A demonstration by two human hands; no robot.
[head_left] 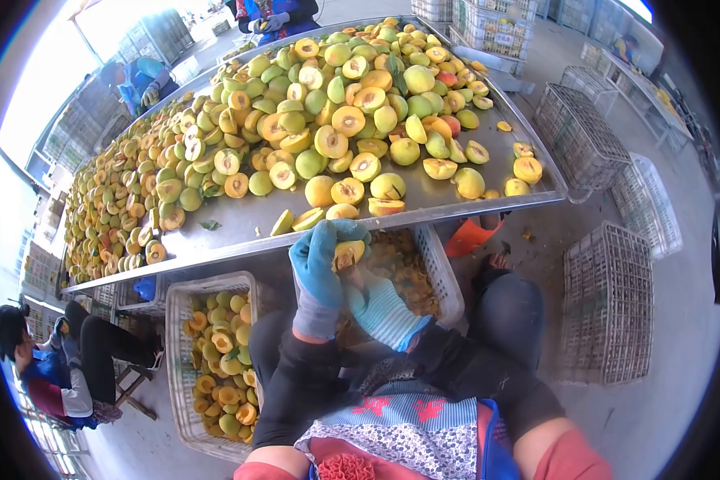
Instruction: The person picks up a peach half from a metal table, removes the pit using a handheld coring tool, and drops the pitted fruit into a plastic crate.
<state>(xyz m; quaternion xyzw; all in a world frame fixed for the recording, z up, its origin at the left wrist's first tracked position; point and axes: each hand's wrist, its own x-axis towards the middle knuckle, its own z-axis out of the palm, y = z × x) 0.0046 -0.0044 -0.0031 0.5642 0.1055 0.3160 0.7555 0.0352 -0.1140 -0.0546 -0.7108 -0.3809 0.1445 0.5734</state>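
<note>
My left hand [318, 268], in a blue-grey work glove, is closed around a yellow peach half [347, 255] just below the near edge of the metal table [240, 250]. The cut side of the fruit faces me. My right hand [382, 310], in a striped light-blue glove, is closed right under the peach half, with its fingertips close to the cut face. Whatever its fingers hold is hidden. Beneath both hands stands a white crate [450, 282] with brownish scraps inside.
Many whole and halved peaches [328, 120] cover the table. On my left stands a crate [178, 352] of peach halves. An orange-red object [472, 237] hangs under the table edge. Stacked baskets [608, 304] stand at right. Another person [56, 368] sits at left; others work across the table.
</note>
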